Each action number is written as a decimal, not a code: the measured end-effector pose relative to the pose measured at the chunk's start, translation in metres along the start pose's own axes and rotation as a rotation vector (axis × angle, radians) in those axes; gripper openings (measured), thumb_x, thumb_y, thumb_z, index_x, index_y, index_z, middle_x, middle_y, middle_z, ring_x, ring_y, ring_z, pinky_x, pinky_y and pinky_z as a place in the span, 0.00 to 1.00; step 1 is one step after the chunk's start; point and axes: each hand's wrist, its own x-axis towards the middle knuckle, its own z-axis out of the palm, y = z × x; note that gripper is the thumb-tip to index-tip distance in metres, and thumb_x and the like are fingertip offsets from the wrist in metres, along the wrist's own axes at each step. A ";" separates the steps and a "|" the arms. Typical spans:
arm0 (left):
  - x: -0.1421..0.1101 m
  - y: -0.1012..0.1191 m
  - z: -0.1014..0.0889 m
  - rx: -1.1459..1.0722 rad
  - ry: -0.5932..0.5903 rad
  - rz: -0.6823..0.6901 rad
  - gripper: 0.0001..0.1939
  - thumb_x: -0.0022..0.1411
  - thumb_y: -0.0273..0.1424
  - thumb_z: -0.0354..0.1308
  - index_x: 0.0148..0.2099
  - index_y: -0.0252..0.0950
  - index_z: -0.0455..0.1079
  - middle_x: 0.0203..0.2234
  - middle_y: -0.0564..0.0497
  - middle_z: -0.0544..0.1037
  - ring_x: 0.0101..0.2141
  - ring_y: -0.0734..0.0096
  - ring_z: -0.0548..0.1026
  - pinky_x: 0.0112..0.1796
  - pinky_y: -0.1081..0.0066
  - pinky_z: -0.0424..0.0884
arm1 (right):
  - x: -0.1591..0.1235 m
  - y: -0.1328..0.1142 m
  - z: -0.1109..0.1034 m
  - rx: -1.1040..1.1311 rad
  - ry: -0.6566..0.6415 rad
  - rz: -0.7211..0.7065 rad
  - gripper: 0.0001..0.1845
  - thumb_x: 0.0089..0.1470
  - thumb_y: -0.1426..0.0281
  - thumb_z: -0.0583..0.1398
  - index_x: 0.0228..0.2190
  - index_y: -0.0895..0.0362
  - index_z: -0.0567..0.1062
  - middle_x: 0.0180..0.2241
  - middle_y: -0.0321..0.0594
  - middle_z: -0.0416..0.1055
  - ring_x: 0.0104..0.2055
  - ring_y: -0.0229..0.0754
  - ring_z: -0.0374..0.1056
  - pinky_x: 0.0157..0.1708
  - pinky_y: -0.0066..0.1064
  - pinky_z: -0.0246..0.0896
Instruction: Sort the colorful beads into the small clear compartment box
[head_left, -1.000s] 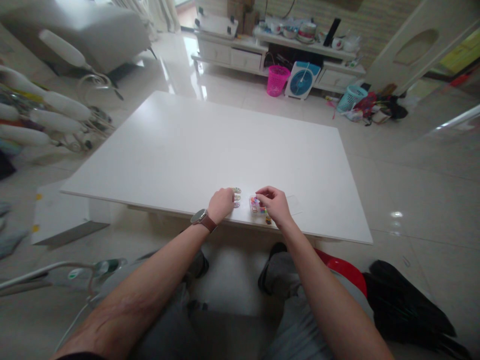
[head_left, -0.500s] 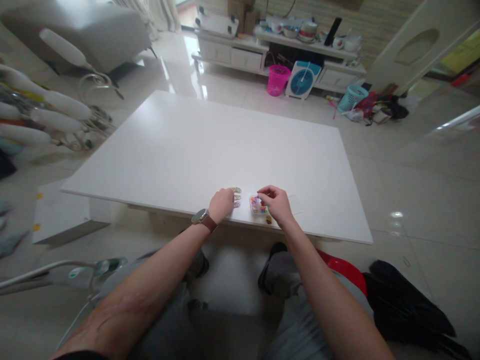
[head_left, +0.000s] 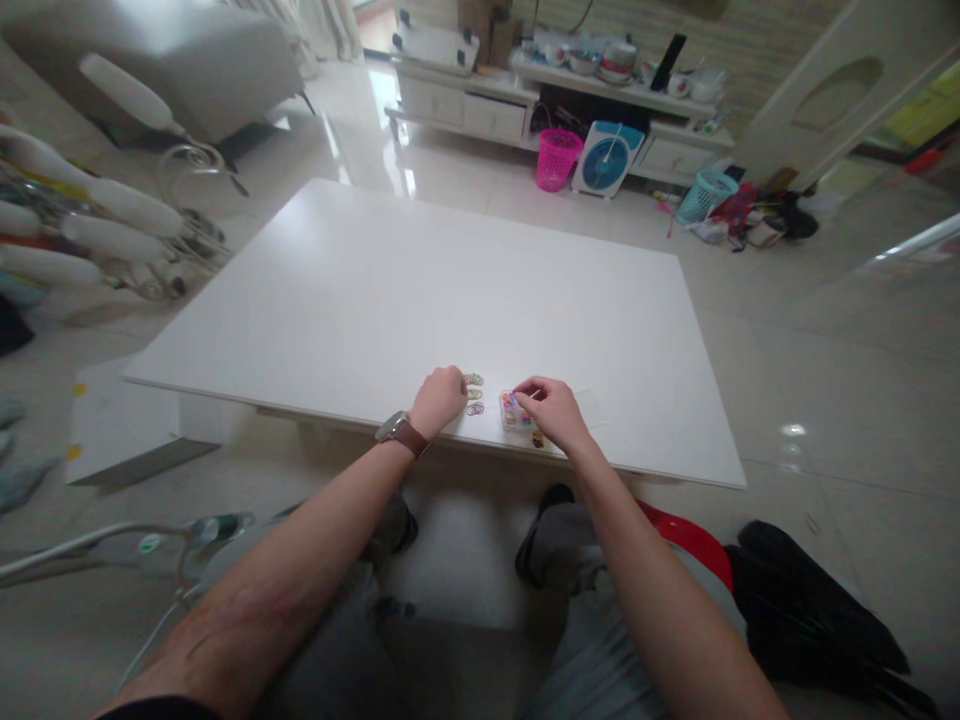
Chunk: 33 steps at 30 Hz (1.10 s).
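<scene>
On the white table (head_left: 420,280), near its front edge, my left hand (head_left: 441,396) is closed, its fingers curled down beside several small ring-shaped pieces. These lie in three little groups: a multicoloured group (head_left: 474,379), a yellowish group (head_left: 475,395) and a purplish-pink group (head_left: 475,409). My right hand (head_left: 555,410) is held over a small clear compartment box (head_left: 510,421) of brightly coloured bits, thumb and fingers pinched together. Whatever either hand holds is too small or hidden to make out. A small brown-and-yellow item (head_left: 538,439) sits in front of the box, under my right wrist.
Thin pale sticks or strips (head_left: 589,408) lie right of my right hand. Beyond the table stand a pink basket (head_left: 556,160), a blue-and-white fan (head_left: 606,160) and a low cabinet (head_left: 495,118). A red stool (head_left: 694,545) is near my right leg.
My left hand has shifted slightly up and left, showing more of the purplish-pink group. My right hand stays over the box, its fingers a little more drawn together.
</scene>
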 end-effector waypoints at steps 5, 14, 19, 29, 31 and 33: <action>0.003 -0.003 -0.016 -0.050 0.017 -0.014 0.11 0.57 0.24 0.58 0.38 0.33 0.82 0.33 0.38 0.83 0.38 0.59 0.81 0.41 0.67 0.73 | -0.008 -0.003 -0.002 -0.525 -0.213 -0.057 0.10 0.54 0.67 0.63 0.37 0.54 0.83 0.36 0.39 0.79 0.38 0.42 0.72 0.38 0.28 0.61; 0.000 -0.004 -0.021 -0.094 0.011 -0.024 0.10 0.57 0.25 0.59 0.38 0.33 0.82 0.30 0.42 0.83 0.33 0.64 0.79 0.39 0.70 0.72 | -0.011 -0.005 0.010 -0.876 -0.398 -0.043 0.15 0.59 0.70 0.60 0.47 0.52 0.79 0.49 0.45 0.75 0.50 0.48 0.72 0.46 0.32 0.63; -0.001 -0.002 -0.022 -0.107 0.011 -0.025 0.10 0.58 0.25 0.59 0.38 0.33 0.82 0.29 0.43 0.83 0.34 0.65 0.79 0.39 0.71 0.72 | -0.013 -0.005 0.014 -0.912 -0.421 -0.041 0.13 0.62 0.71 0.57 0.45 0.54 0.79 0.49 0.48 0.76 0.49 0.51 0.73 0.45 0.33 0.64; -0.002 0.000 -0.026 -0.114 0.030 -0.017 0.10 0.59 0.26 0.59 0.37 0.34 0.82 0.29 0.44 0.83 0.33 0.66 0.79 0.39 0.71 0.72 | -0.013 -0.001 0.016 -0.889 -0.391 -0.042 0.13 0.63 0.71 0.56 0.48 0.53 0.75 0.50 0.46 0.75 0.50 0.49 0.73 0.46 0.33 0.64; -0.001 0.000 -0.026 -0.116 0.033 -0.014 0.10 0.58 0.26 0.59 0.37 0.34 0.82 0.29 0.44 0.83 0.33 0.66 0.79 0.39 0.72 0.72 | -0.013 -0.002 0.015 -0.886 -0.372 -0.045 0.15 0.63 0.72 0.56 0.50 0.53 0.74 0.50 0.46 0.75 0.50 0.49 0.73 0.45 0.33 0.64; -0.001 0.000 -0.024 -0.114 0.037 -0.009 0.10 0.58 0.26 0.59 0.37 0.34 0.82 0.30 0.44 0.83 0.33 0.66 0.79 0.39 0.72 0.72 | -0.014 -0.003 0.015 -0.893 -0.373 -0.045 0.16 0.63 0.72 0.56 0.51 0.54 0.74 0.50 0.46 0.75 0.50 0.49 0.73 0.44 0.32 0.64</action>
